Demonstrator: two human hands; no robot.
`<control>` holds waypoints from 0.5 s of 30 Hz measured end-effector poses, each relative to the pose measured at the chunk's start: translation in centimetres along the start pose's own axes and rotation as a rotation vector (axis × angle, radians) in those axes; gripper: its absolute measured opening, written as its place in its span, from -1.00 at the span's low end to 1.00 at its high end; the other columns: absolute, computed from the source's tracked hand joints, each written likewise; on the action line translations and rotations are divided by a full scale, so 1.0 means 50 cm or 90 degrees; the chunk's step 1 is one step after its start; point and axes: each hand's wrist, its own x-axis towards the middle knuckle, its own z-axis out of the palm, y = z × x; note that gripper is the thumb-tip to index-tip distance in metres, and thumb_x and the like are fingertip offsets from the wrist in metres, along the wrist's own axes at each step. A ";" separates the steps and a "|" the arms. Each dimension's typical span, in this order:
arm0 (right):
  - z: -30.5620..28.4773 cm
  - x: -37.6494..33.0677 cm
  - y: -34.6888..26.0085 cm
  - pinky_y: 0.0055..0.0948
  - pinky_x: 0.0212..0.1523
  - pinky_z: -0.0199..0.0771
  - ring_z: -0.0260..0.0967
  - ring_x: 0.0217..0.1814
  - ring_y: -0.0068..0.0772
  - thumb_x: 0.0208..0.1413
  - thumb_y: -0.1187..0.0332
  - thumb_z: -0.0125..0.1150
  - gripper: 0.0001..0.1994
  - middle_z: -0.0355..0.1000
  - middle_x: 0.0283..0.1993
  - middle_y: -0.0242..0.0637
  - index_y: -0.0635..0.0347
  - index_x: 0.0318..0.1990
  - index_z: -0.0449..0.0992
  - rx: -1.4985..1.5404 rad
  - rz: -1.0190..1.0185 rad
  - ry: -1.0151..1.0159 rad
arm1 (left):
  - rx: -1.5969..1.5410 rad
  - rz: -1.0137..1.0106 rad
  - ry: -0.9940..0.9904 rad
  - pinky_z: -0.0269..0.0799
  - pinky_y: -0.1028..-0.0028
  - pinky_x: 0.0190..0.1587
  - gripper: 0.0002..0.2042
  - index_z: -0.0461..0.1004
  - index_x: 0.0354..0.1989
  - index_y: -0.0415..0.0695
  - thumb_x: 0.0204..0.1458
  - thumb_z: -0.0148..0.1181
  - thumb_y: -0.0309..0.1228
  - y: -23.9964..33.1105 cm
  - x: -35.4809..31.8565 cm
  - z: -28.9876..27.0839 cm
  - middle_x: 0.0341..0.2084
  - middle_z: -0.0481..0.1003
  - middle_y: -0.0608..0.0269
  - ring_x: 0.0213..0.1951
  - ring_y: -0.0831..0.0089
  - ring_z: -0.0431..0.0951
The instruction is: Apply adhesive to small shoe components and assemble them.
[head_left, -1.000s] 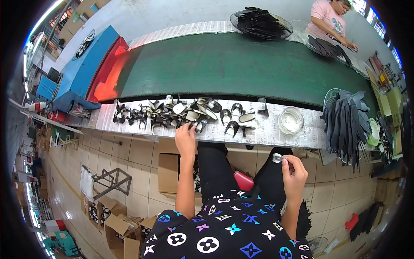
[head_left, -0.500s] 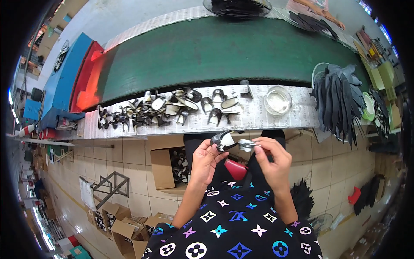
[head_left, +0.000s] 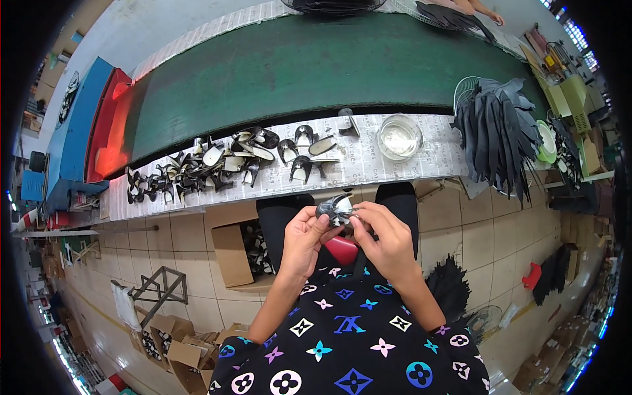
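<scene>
In front of my body, below the table's near edge, my left hand point(head_left: 301, 243) is closed on a glossy black shoe heel point(head_left: 324, 209) with a white inner face. My right hand point(head_left: 388, 240) is closed in a pinch at the heel's right side, on a small grey-white piece point(head_left: 340, 218). That piece now touches or overlaps the heel, and the fingers partly hide it. Beyond my hands, several similar black heels with pale faces point(head_left: 214, 156) lie heaped on the paper-covered table strip point(head_left: 368, 172).
A glass bowl point(head_left: 399, 138) stands right of the heels. Dark strips point(head_left: 497, 131) hang from a basket at the table's right. Behind runs a green conveyor belt point(head_left: 283, 72), with a blue-and-red machine point(head_left: 92, 125) at left. An open carton point(head_left: 230, 253) sits below the table.
My right hand has brought the grey-white piece leftward up to the heel; they were apart before. The whole view has shifted slightly, moving the table leftward and upward in the picture.
</scene>
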 end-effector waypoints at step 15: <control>-0.020 0.002 -0.004 -0.63 -0.42 0.43 0.45 -0.36 -0.62 0.11 0.54 0.26 -0.90 0.55 -0.18 -0.21 0.37 -0.24 0.56 0.169 0.187 -0.029 | -0.004 -0.019 0.003 0.59 0.35 0.01 -0.82 0.35 -0.10 -0.26 0.23 0.12 -0.43 -0.007 0.001 -0.002 -0.23 0.56 0.10 -0.16 0.36 0.62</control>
